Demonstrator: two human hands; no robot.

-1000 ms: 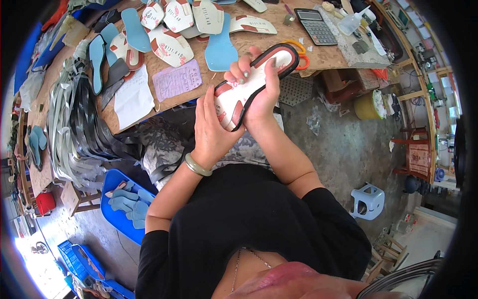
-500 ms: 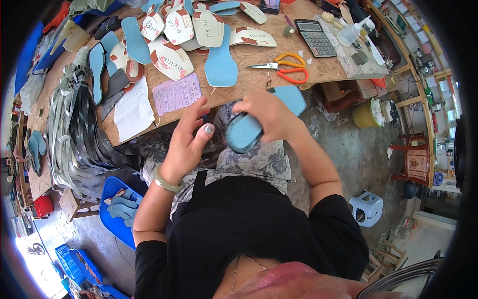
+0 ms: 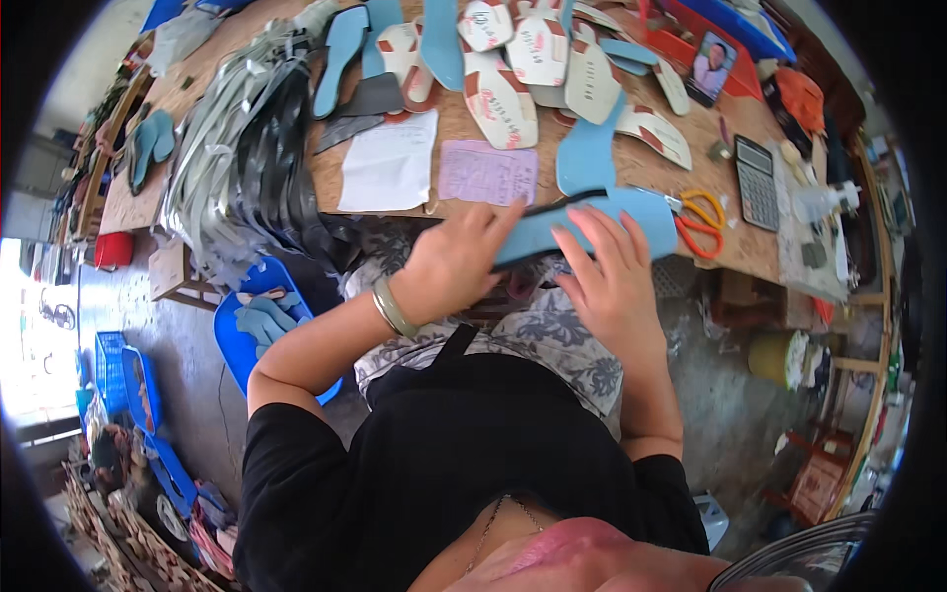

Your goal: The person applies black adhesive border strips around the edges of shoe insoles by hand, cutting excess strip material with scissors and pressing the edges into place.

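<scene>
A light blue insole (image 3: 648,219) with a black edge strip lies level across my two hands, just in front of the table edge. My left hand (image 3: 456,259) is closed round its left end, fingers over the top. On its right half, my right hand (image 3: 614,281) rests with the fingers spread and stretched over the blue face. The underside is hidden. Beyond it on the table are white insoles (image 3: 501,109) with reddish-brown patches, and more blue insoles (image 3: 588,158). Orange-handled scissors (image 3: 702,209) lie beside the held insole's right end, their blades partly hidden.
A lilac slip (image 3: 487,173) and a white handwritten sheet (image 3: 387,163) lie at the table's front edge. Grey and black strips (image 3: 261,148) hang off the left side. A calculator (image 3: 757,183) and phone (image 3: 712,69) are at right. A blue tub (image 3: 232,331) stands below left.
My left hand, empty before, has closed on the insole. The insole has swung level and forward, toward the table edge. My right hand's fingers have spread over it. The whole view has shifted.
</scene>
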